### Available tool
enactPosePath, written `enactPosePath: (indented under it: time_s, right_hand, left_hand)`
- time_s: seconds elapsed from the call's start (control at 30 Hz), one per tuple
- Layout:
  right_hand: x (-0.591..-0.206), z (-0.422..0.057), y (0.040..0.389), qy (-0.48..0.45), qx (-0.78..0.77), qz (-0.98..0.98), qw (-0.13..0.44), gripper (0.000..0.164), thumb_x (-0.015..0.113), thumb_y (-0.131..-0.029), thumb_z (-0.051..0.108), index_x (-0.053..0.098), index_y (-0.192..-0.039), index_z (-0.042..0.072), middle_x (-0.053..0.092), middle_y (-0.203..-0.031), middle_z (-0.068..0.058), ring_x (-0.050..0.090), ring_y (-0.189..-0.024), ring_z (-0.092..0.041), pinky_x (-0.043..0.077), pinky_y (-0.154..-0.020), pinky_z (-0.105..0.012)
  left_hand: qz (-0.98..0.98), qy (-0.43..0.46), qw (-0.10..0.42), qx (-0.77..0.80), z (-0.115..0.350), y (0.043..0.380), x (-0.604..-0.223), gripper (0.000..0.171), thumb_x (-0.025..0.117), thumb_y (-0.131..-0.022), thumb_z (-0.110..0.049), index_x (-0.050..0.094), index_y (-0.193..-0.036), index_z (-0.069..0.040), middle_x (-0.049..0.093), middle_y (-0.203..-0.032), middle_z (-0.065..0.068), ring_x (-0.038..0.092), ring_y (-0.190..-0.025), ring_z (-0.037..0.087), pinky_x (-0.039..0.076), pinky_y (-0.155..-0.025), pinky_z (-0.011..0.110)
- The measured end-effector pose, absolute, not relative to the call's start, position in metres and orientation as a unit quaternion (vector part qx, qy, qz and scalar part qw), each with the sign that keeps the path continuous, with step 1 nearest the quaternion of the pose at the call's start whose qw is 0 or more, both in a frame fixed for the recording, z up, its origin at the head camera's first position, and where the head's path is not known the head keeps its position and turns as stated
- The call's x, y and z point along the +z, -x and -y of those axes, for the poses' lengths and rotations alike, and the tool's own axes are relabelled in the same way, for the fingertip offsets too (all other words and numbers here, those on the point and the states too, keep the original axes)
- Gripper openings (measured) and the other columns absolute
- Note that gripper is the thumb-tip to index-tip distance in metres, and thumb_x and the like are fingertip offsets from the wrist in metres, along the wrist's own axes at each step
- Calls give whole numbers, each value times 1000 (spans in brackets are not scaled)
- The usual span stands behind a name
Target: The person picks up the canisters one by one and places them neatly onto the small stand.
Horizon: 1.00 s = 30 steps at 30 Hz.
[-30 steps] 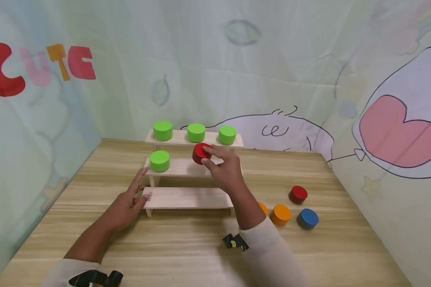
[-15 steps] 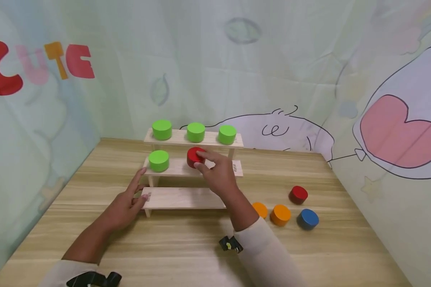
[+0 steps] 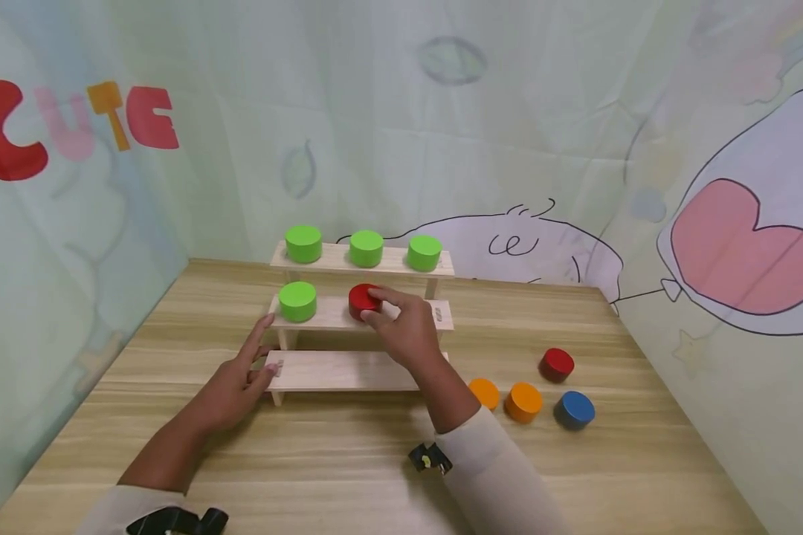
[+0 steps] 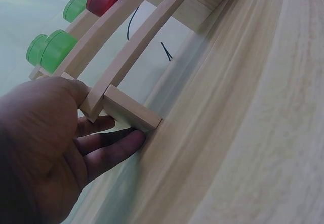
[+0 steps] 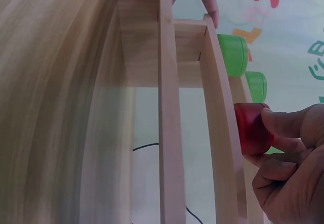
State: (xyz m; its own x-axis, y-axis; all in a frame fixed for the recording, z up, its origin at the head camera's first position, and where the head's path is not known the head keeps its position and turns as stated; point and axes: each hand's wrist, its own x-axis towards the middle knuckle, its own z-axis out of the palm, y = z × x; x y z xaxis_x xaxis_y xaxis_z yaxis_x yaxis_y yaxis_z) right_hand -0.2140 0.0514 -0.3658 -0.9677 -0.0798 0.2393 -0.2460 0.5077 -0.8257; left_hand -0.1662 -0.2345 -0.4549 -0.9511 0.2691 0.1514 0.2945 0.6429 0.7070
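One green disc point(image 3: 297, 302) flanks the held red disc point(image 3: 360, 302).

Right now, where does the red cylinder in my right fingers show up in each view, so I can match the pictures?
Head: the red cylinder is just left of and below centre, at the middle shelf.
Left wrist: the red cylinder is at the top edge, left of centre.
Right wrist: the red cylinder is right of centre, slightly below mid-height.
Shared landmark: the green cylinder on that same shelf, visible in all three.
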Motion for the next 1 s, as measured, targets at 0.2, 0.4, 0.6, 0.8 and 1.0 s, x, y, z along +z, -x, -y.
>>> enactPosePath:
  time_s: [0.2,0.4,0.6,0.8,1.0]
  right_hand:
    - [-372,-50,217,-101,483,865,96,39,79,-85,21,72,-123,26,69,-130,2,60,-126,-17,52,-85,-30]
    - [-374,-50,217,-105,477,867,96,38,79,-85,21,72,-123,25,69,-130,1,60,-127,-18,51,-98,-35]
    - [-373,-50,216,-109,476,868,93,39,77,-87,20,71,-125,25,67,-133,0,63,-116,-20,48,-69,-29]
    - [-372,-50,215,-109,472,870,88,45,80,-84,19,70,-127,25,66,-134,1,59,-128,-19,53,-94,-32]
    - [-367,-55,214,-99,484,864,94,56,84,-79,15,66,-131,23,66,-134,1,56,-133,-21,49,-105,-40]
  left_hand:
    - [906,153,14,-394,234,166,-455,78,46,-106,-25,-10,-156,-45,44,-147,35,70,-106,39,52,-91,58]
    - [903,152,10,-401,234,166,-456,78,46,-106,-25,-10,-156,-46,42,-147,35,68,-109,43,54,-90,56]
    - [903,151,11,-401,234,166,-455,78,47,-106,-25,-10,-156,-46,42,-147,36,69,-107,42,53,-90,57]
    - [909,145,5,-391,234,167,-456,78,46,-106,-28,-11,-156,-46,43,-148,34,70,-106,37,52,-92,57]
    - [907,145,4,-395,234,168,-456,77,45,-106,-29,-11,-155,-48,41,-149,34,66,-112,45,49,-95,61]
